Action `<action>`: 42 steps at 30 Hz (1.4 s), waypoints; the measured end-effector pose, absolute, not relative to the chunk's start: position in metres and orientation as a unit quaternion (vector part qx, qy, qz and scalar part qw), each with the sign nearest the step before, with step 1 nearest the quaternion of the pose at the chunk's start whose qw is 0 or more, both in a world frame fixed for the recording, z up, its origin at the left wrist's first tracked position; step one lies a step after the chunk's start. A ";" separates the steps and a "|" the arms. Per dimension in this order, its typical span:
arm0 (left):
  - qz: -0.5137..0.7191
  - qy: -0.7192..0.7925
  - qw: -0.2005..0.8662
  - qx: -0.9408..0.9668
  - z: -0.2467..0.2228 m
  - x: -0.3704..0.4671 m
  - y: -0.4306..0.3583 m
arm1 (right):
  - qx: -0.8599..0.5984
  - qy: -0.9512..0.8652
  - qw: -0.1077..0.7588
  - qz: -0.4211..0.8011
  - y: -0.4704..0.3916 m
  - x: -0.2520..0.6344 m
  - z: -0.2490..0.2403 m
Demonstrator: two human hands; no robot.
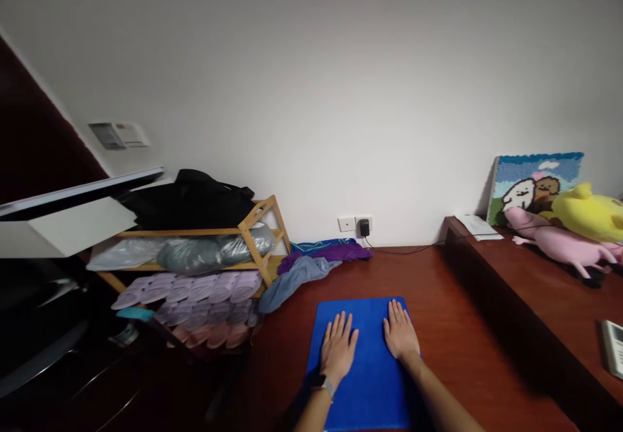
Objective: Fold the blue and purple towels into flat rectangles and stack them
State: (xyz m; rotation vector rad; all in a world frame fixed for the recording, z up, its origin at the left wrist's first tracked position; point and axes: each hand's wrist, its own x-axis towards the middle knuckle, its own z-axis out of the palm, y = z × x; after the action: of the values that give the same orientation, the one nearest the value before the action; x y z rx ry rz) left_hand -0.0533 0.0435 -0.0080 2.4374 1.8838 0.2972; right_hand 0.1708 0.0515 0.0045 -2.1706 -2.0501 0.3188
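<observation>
A flat blue mat or cloth [367, 367] lies on the reddish-brown wooden table [457, 335]. My left hand [338, 348] rests palm down on its left part, fingers a little apart and pointing away from me, with a watch on the wrist. Near the mat's right edge, my right hand [402, 333] lies flat too, its fingers stretched out. Neither hand holds anything.
Crumpled purple cloth [335, 252] and blue-grey cloth [296, 279] lie at the table's back left. A wooden rack [270, 240] with slippers stands left. On a raised surface at right are plush toys [559, 234], a fluffy picture [535, 179] and papers [477, 226].
</observation>
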 end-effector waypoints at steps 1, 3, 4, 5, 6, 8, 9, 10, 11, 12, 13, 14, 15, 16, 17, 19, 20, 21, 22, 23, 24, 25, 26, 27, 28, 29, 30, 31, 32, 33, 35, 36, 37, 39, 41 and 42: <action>0.092 0.626 0.017 0.774 -0.007 -0.073 0.042 | -0.721 -0.681 0.069 0.106 0.051 0.170 0.003; 0.090 0.650 0.005 0.755 -0.007 -0.101 0.039 | -0.721 -0.681 0.068 0.105 0.051 0.170 0.001; 0.091 0.656 0.000 0.749 -0.006 -0.109 0.038 | -0.721 -0.682 0.068 0.104 0.051 0.170 0.000; 0.092 0.659 -0.002 0.746 -0.006 -0.113 0.036 | -0.721 -0.682 0.069 0.103 0.052 0.170 0.000; 0.093 0.662 -0.003 0.744 -0.006 -0.114 0.035 | -0.721 -0.682 0.068 0.102 0.052 0.170 0.000; 0.093 0.664 -0.001 0.742 -0.004 -0.111 0.033 | -0.722 -0.681 0.067 0.098 0.051 0.170 0.002; 0.095 0.664 0.000 0.742 -0.002 -0.109 0.032 | -0.722 -0.682 0.064 0.097 0.051 0.170 0.003; 0.096 0.663 0.000 0.742 -0.001 -0.107 0.031 | -0.721 -0.684 0.063 0.094 0.050 0.169 0.004; 0.099 0.662 -0.001 0.743 -0.001 -0.106 0.031 | -0.718 -0.687 0.062 0.089 0.048 0.169 0.004; 0.102 0.662 -0.003 0.743 -0.001 -0.105 0.030 | -0.715 -0.691 0.063 0.083 0.045 0.168 0.003; 0.104 0.662 -0.005 0.743 -0.001 -0.106 0.030 | -0.713 -0.694 0.064 0.080 0.042 0.168 0.001; 0.106 0.662 -0.008 0.741 -0.002 -0.106 0.030 | -0.712 -0.694 0.066 0.080 0.038 0.168 -0.001; 0.107 0.663 -0.009 0.741 -0.003 -0.107 0.031 | -0.714 -0.692 0.068 0.084 0.034 0.168 -0.005; 0.107 0.664 -0.010 0.740 -0.004 -0.107 0.031 | -0.716 -0.689 0.068 0.090 0.029 0.169 -0.008; 0.106 0.665 -0.010 0.739 -0.004 -0.107 0.031 | -0.718 -0.686 0.069 0.096 0.024 0.170 -0.011; 0.105 0.664 -0.009 0.740 -0.005 -0.106 0.031 | -0.716 -0.687 0.075 0.099 0.014 0.173 -0.014; 0.104 0.664 -0.008 0.741 -0.004 -0.105 0.031 | -0.712 -0.690 0.080 0.098 0.011 0.174 -0.014; 0.104 0.663 -0.008 0.741 -0.003 -0.105 0.031 | -0.709 -0.693 0.084 0.097 0.007 0.175 -0.012; 0.103 0.663 -0.008 0.742 -0.002 -0.105 0.031 | -0.707 -0.695 0.086 0.098 0.005 0.176 -0.009; 0.099 0.663 -0.007 0.742 0.000 -0.105 0.032 | -0.706 -0.696 0.085 0.100 0.004 0.176 -0.007; 0.092 0.664 -0.005 0.742 0.001 -0.106 0.032 | -0.707 -0.695 0.083 0.103 0.004 0.176 -0.004; 0.083 0.665 -0.003 0.742 0.002 -0.107 0.033 | -0.708 -0.693 0.082 0.105 0.004 0.175 -0.002; 0.073 0.667 -0.003 0.741 0.003 -0.107 0.034 | -0.710 -0.691 0.082 0.107 0.004 0.175 -0.001; 0.067 0.670 -0.006 0.739 0.003 -0.106 0.035 | -0.711 -0.689 0.084 0.109 0.005 0.174 0.000; 0.067 0.674 -0.012 0.736 0.003 -0.102 0.036 | -0.713 -0.687 0.088 0.110 0.005 0.174 0.001; 0.075 0.674 -0.021 0.735 0.003 -0.095 0.037 | -0.714 -0.685 0.092 0.113 0.006 0.174 0.001; 0.088 0.665 -0.031 0.741 0.003 -0.085 0.037 | -0.714 -0.684 0.098 0.117 0.006 0.174 0.002; 0.102 0.646 -0.038 0.756 0.002 -0.072 0.037 | -0.712 -0.683 0.104 0.121 0.006 0.174 0.004; 0.114 0.617 -0.038 0.778 0.000 -0.056 0.036 | -0.710 -0.684 0.110 0.126 0.007 0.175 0.006; 0.120 0.583 -0.031 0.803 -0.001 -0.038 0.035 | -0.707 -0.686 0.115 0.130 0.007 0.175 0.008; 0.116 0.531 -0.005 0.839 -0.004 -0.004 0.030 | -0.701 -0.690 0.117 0.136 0.006 0.177 0.013; 0.110 0.523 0.008 0.845 -0.005 0.010 0.028 | -0.699 -0.693 0.115 0.138 0.006 0.177 0.015; 0.106 0.523 0.018 0.846 -0.006 0.020 0.026 | -0.697 -0.694 0.114 0.139 0.006 0.178 0.016; 0.100 0.532 0.029 0.841 -0.008 0.024 0.023 | -0.699 -0.692 0.114 0.141 0.005 0.178 0.016; 0.095 0.550 0.027 0.830 -0.008 0.006 0.023 | -0.703 -0.688 0.115 0.140 0.004 0.178 0.014; 0.093 0.565 0.023 0.819 -0.008 -0.008 0.022 | -0.705 -0.687 0.114 0.138 0.004 0.178 0.012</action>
State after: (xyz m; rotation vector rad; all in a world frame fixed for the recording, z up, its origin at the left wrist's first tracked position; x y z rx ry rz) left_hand -0.0081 0.0222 -0.0083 2.5375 1.7505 0.2874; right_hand 0.1781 0.0038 0.0120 -2.0656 -2.0134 0.4048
